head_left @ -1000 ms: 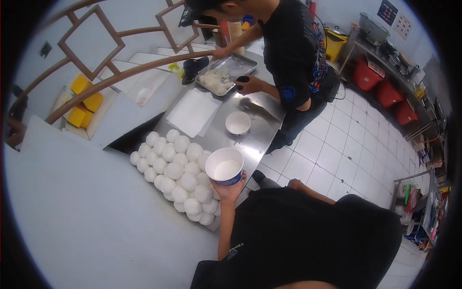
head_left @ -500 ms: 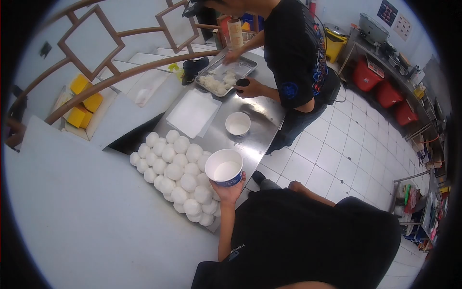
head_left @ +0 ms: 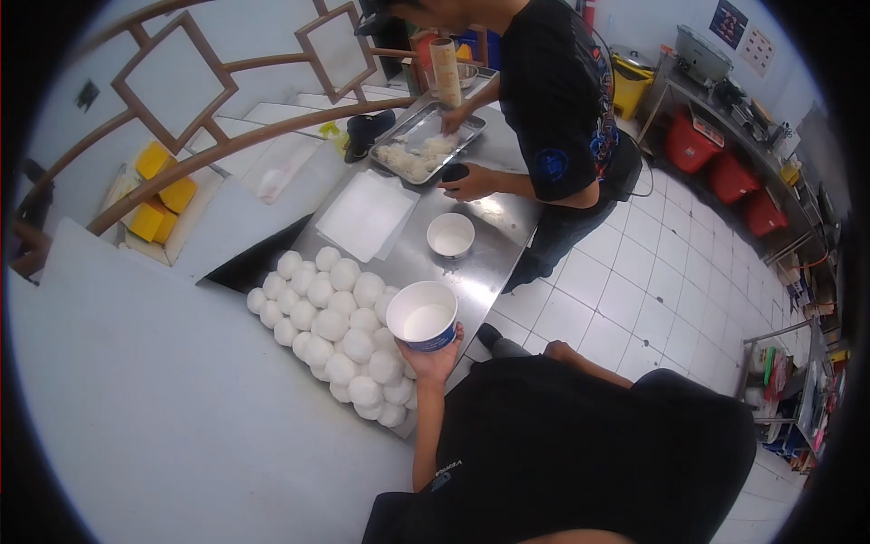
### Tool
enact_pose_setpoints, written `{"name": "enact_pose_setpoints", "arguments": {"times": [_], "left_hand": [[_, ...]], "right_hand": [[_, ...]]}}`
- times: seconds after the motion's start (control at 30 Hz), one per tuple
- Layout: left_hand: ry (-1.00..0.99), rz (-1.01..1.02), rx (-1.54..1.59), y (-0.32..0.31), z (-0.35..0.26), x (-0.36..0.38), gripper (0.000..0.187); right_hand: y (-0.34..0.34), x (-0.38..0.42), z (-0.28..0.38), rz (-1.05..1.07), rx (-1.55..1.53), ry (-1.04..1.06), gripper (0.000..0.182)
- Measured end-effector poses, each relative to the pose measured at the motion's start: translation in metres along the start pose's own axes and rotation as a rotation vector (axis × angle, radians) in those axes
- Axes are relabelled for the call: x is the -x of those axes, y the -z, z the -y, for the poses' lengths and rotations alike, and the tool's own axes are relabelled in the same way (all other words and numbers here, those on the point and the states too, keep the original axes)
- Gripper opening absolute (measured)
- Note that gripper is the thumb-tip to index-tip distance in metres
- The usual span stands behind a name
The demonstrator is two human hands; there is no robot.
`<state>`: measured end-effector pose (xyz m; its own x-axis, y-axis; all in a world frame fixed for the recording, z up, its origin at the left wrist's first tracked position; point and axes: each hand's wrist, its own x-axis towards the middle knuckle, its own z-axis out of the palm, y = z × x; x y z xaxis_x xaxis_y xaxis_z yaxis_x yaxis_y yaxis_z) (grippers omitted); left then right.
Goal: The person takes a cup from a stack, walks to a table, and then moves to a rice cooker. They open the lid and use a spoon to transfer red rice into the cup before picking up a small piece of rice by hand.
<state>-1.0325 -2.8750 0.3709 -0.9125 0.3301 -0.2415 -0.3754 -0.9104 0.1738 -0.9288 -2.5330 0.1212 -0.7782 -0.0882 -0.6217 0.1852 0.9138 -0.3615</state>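
Observation:
My left hand is wrapped round the lower side of a paper bowl, white inside with a blue band outside. The bowl is tilted so its bare white inside faces me. Just left of it, many smooth white balls of unknown make are piled on the steel table. A second, smaller-looking white bowl stands on the table beyond. My right hand hangs low beside my black shirt, away from the table; its fingers are mostly hidden, and I cannot make out anything in it.
Across the table, a co-worker holds a dark cup and reaches into a metal tray of white, rice-like food. White sheets lie nearby. A brown railing runs at left; red bins stand under a right-hand counter.
The co-worker's far hand has moved down into the food in the tray, and the hand with the dark cup has shifted slightly. My hands and the bowl stay about the same.

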Motion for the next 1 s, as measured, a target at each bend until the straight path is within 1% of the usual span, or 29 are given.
{"name": "enact_pose_setpoints", "arguments": {"times": [0.07, 0.17, 0.27, 0.37, 0.47, 0.57, 0.67, 0.7, 0.77, 0.8, 0.87, 0.9, 0.97, 1.0], "left_hand": [[0.003, -0.022, 0.002, 0.0, 0.0, 0.0, 0.076], [-0.002, -0.047, 0.003, -0.003, 0.0, 0.001, 0.075], [0.0, -0.046, 0.015, 0.0, 0.0, -0.001, 0.076], [0.005, -0.063, 0.012, 0.004, -0.002, -0.001, 0.077], [-0.007, -0.079, 0.016, 0.001, -0.002, -0.001, 0.078], [-0.011, -0.083, 0.01, 0.003, -0.003, -0.002, 0.078], [-0.024, -0.11, 0.024, -0.002, -0.003, 0.001, 0.078], [-0.029, -0.12, 0.033, -0.005, -0.003, 0.0, 0.078], [-0.035, -0.08, 0.026, -0.005, -0.004, -0.002, 0.08], [-0.041, -0.064, 0.028, -0.005, -0.003, -0.001, 0.081], [-0.027, -0.07, -0.015, -0.003, -0.002, -0.002, 0.084], [-0.028, -0.083, -0.033, 0.0, -0.002, -0.001, 0.086], [0.027, 0.017, -0.048, 0.017, -0.004, -0.004, 0.081], [0.055, 0.074, -0.059, 0.019, -0.006, -0.007, 0.078]], "right_hand": [[0.001, 0.0, 0.002, 0.001, 0.01, -0.002, 0.05], [-0.009, -0.013, -0.011, 0.011, 0.083, 0.106, 0.049], [-0.008, -0.014, -0.004, 0.017, 0.09, 0.026, 0.048], [-0.009, -0.019, -0.005, 0.043, 0.143, 0.049, 0.046], [0.0, -0.011, 0.002, 0.016, 0.12, 0.093, 0.044], [-0.001, -0.015, 0.004, 0.038, 0.153, 0.068, 0.041], [-0.01, -0.019, -0.009, -0.064, 0.067, 0.177, 0.052], [-0.01, -0.021, -0.009, -0.053, 0.078, 0.165, 0.052], [-0.012, -0.023, -0.01, -0.029, 0.103, 0.138, 0.052], [-0.011, -0.021, -0.009, -0.021, 0.132, 0.155, 0.048], [-0.008, -0.021, -0.009, 0.011, 0.206, 0.2, 0.041], [-0.003, -0.019, -0.003, 0.03, 0.202, 0.168, 0.042], [0.006, -0.012, 0.01, 0.068, 0.193, 0.108, 0.044], [0.003, -0.012, 0.008, 0.038, 0.125, 0.097, 0.045]]}}
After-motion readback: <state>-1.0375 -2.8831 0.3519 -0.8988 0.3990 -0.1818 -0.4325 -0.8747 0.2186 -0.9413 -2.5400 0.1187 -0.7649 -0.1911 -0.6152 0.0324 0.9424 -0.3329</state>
